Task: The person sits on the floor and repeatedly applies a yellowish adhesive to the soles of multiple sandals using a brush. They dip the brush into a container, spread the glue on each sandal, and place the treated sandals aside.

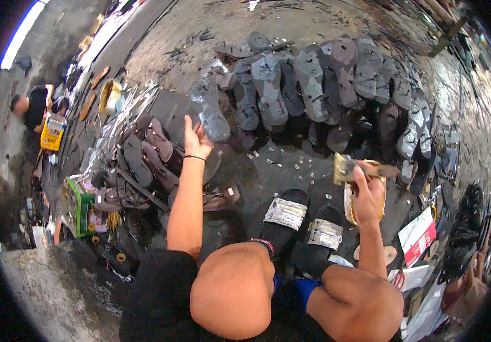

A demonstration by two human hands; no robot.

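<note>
The left hand (198,139), palm up and with a dark cord (194,157) at its wrist, meets the lower end of a grey sole (206,102). Its fingers are partly hidden by the sole; whether that grip is closed cannot be told. The sole stands tilted at the left end of a long row of dark soles (315,85), which spans the floor (274,17) crosswise toward its far edge. Several soles in the row show glossy, whitish patches.

The right hand (369,196) has its grip closed around 1 brush (345,168), the wooden handle pointing right and the bristle end pointing left. The brush is over a tub (348,206) with a yellowish rim, partly covered by the hand.

Between the forearms, 2 feet wear black slides (286,212) with whitish, worn-looking straps. Small pale scraps lie on the floor ahead of them.

Toward the left edge of the floor are a heap of brown and dark sandals (157,139), a bundle of white strips (123,122) and a green tin (74,205). Beyond, 1 other person (37,108) in dark clothing is beside a yellow container (53,134). Toward the right edge lies a white and red packet (419,242), near red-handled scissors (398,279).
</note>
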